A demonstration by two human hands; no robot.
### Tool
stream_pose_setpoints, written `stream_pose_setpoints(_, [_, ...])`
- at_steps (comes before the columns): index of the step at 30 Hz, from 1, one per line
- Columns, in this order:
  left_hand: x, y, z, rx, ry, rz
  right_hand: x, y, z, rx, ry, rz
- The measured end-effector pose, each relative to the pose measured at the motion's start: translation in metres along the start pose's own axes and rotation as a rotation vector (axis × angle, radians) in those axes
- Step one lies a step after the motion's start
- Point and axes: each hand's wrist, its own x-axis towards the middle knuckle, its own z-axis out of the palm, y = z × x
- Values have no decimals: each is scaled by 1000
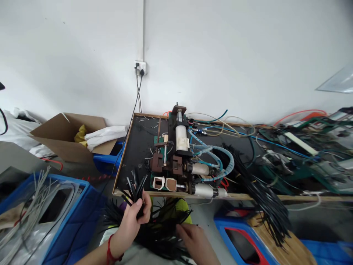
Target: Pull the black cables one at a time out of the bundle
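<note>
My left hand [136, 209], with a red string on its wrist, is closed around a bundle of black strips [135, 187] whose ends stick up near the table's front edge. More black strips [162, 235] lie in a loose heap over my lap. At the right side of that heap my right hand [191, 237] touches the strips with its fingertips; its fingers are blurred, and what they hold is too unclear to tell. The machine [181, 136] with white cylinders and brown metal blocks stands on the table just beyond my hands.
A dark table [132, 147] has a raised wooden rim. Another black bundle [264, 202] hangs over its front edge at right. Blue hoses [230, 165] curve beside the machine. A blue bin [74, 217] and cardboard box [63, 143] stand left; a blue-red stool [234, 235] is lower right.
</note>
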Motion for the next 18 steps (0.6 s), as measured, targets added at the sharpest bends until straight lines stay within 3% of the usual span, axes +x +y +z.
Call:
stream_pose_setpoints(3, [-6, -1, -4, 51, -65, -59, -11, -4, -23, -380, 308, 74])
stream_pose_setpoints(6, [-11, 1, -2, 210, -215, -126, -15, -48, -10, -133, 293, -245])
stream_pose_setpoints(8, [-15, 3, 1, 339, -260, -159, -12, -83, 10, 103, 191, -389])
stream_pose_setpoints(12, [-21, 1, 6, 457, -214, -180, -2, -121, 37, 342, 212, -484])
stream_pose_setpoints(18, [-16, -7, 6, 480, -54, -115, 3, -116, 39, 261, 460, -562])
